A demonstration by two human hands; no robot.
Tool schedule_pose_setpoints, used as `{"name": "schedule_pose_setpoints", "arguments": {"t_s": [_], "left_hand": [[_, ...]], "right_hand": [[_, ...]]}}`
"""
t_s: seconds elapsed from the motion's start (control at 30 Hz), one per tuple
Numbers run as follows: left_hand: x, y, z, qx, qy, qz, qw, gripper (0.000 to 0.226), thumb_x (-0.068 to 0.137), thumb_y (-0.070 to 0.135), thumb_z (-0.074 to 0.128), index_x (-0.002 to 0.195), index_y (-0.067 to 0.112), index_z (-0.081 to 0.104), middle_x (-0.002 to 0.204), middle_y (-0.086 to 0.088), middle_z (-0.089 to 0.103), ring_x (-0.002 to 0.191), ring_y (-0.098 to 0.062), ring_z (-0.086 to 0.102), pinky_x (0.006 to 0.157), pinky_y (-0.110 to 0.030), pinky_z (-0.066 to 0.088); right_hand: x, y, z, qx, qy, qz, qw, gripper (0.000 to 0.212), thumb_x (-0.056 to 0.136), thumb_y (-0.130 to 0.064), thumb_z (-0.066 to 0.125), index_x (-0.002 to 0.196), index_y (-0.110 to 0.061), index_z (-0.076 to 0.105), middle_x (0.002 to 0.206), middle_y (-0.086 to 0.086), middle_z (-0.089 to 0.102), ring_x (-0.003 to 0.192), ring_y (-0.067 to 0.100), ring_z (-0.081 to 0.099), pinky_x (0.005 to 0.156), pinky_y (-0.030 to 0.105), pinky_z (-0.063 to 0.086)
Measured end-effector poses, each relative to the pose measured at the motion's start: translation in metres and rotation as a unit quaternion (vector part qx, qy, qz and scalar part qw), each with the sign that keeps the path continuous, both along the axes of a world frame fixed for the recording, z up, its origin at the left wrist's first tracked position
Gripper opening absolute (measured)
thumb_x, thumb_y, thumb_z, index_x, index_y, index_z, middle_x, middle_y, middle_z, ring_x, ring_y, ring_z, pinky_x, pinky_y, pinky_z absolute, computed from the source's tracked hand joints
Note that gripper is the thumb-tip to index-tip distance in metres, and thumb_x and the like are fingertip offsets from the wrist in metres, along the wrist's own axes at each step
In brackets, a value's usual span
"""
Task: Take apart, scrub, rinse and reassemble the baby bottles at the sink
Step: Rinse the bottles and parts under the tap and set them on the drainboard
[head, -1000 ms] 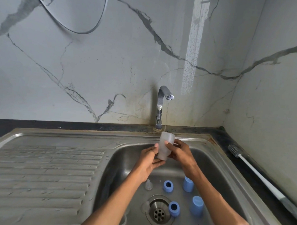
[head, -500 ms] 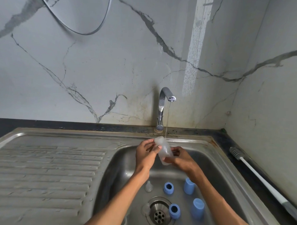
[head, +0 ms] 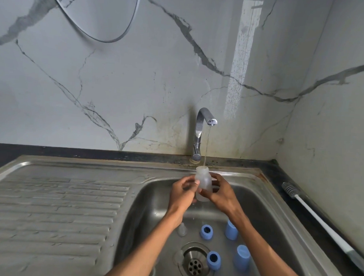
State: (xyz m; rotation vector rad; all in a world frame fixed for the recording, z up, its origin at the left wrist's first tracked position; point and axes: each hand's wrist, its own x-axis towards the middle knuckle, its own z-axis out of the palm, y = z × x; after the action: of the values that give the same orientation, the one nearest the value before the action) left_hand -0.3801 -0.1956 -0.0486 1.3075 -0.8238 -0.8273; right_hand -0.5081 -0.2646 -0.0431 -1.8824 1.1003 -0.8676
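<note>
While water runs from the tap [head: 202, 126]:
Bottle [head: 203, 183]: upright under the stream, mouth up, between your fingertips.
Left hand [head: 182, 194]: you pinch its side; curled fingers behind are hidden.
Right hand [head: 221, 194]: your fingers wrap its lower half, hiding the base edge.
Below your wrists: blue rings [head: 206, 232], caps [head: 231, 230], and a clear teat [head: 182, 229], blurred.
</note>
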Motion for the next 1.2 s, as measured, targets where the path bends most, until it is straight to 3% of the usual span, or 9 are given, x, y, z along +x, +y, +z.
{"name": "schedule_pose_setpoints", "arguments": {"t_s": [0.2,0.33,0.53,0.67,0.73,0.83,0.93,1.03,1.2], "left_hand": [[-0.004,0.001,0.003,0.028,0.016,-0.011,0.999,0.02,0.101,0.034,0.056,0.108,0.02,0.068,0.099,0.0,0.075,0.095,-0.019,0.072,0.083,-0.043,0.061],[-0.002,0.001,0.003,0.057,0.155,-0.066,0.984,0.032,0.103,0.037,0.048,0.113,0.013,0.066,0.104,-0.014,0.075,0.096,-0.028,0.073,0.088,-0.043,0.059],[0.0,0.0,0.003,0.084,0.211,-0.071,0.971,0.03,0.105,0.028,0.048,0.121,0.007,0.061,0.11,-0.019,0.072,0.098,-0.032,0.071,0.087,-0.043,0.059],[-0.002,0.004,0.006,0.074,0.274,-0.087,0.955,0.023,0.103,0.02,0.051,0.113,0.003,0.062,0.106,-0.025,0.072,0.097,-0.035,0.071,0.077,-0.039,0.061],[0.0,0.003,0.005,0.067,0.278,-0.061,0.956,0.021,0.099,0.018,0.059,0.112,0.001,0.063,0.108,-0.025,0.07,0.099,-0.036,0.069,0.077,-0.041,0.061],[0.003,-0.002,0.004,0.057,0.264,-0.011,0.963,0.021,0.094,0.014,0.066,0.111,0.001,0.065,0.107,-0.021,0.071,0.099,-0.033,0.069,0.075,-0.039,0.061],[0.004,-0.004,0.004,0.032,0.259,0.018,0.965,0.023,0.093,0.014,0.068,0.112,0.0,0.065,0.107,-0.02,0.071,0.101,-0.032,0.068,0.075,-0.037,0.061],[0.004,-0.005,0.003,0.009,0.236,0.038,0.971,0.023,0.09,0.016,0.072,0.108,0.004,0.066,0.11,-0.019,0.07,0.105,-0.031,0.068,0.076,-0.035,0.061],[0.004,-0.004,0.005,0.0,0.23,0.053,0.972,0.015,0.096,0.023,0.065,0.106,0.011,0.066,0.112,-0.015,0.069,0.107,-0.028,0.066,0.082,-0.034,0.058]], "right_hand": [[-0.001,0.0,0.0,-0.01,-0.021,-0.011,1.0,0.071,0.074,-0.034,0.086,0.135,-0.025,0.05,0.125,0.001,0.063,0.109,0.019,0.062,0.091,0.035,0.056],[0.0,-0.001,0.0,-0.038,-0.007,-0.004,0.999,0.069,0.072,-0.023,0.086,0.132,-0.026,0.052,0.123,-0.002,0.062,0.111,0.017,0.06,0.09,0.028,0.052],[0.001,-0.004,-0.003,0.016,-0.05,-0.019,0.998,0.073,0.075,-0.046,0.083,0.134,-0.018,0.051,0.126,0.006,0.061,0.11,0.022,0.062,0.086,0.044,0.06],[0.003,-0.001,0.0,0.008,-0.042,-0.012,0.999,0.065,0.081,-0.043,0.078,0.135,-0.017,0.052,0.125,0.001,0.06,0.111,0.018,0.06,0.083,0.024,0.053],[0.001,-0.003,0.0,0.024,-0.057,-0.003,0.998,0.063,0.082,-0.04,0.078,0.135,-0.018,0.052,0.127,0.001,0.061,0.112,0.017,0.059,0.085,0.024,0.051],[-0.001,-0.005,-0.001,0.085,-0.135,0.018,0.987,0.06,0.085,-0.04,0.075,0.138,-0.026,0.051,0.13,0.002,0.062,0.115,0.019,0.062,0.09,0.039,0.058],[-0.001,-0.001,0.002,0.105,-0.185,0.014,0.977,0.051,0.09,-0.043,0.067,0.136,-0.025,0.054,0.127,0.005,0.063,0.109,0.02,0.066,0.081,0.035,0.061],[-0.002,-0.001,0.004,0.125,-0.22,-0.017,0.967,0.046,0.09,-0.044,0.065,0.128,-0.018,0.059,0.12,0.007,0.067,0.103,0.021,0.07,0.082,0.036,0.061],[-0.002,0.003,0.009,0.116,-0.224,-0.019,0.968,0.04,0.089,-0.038,0.069,0.121,-0.016,0.061,0.114,0.007,0.069,0.098,0.019,0.07,0.072,0.026,0.06]]}}
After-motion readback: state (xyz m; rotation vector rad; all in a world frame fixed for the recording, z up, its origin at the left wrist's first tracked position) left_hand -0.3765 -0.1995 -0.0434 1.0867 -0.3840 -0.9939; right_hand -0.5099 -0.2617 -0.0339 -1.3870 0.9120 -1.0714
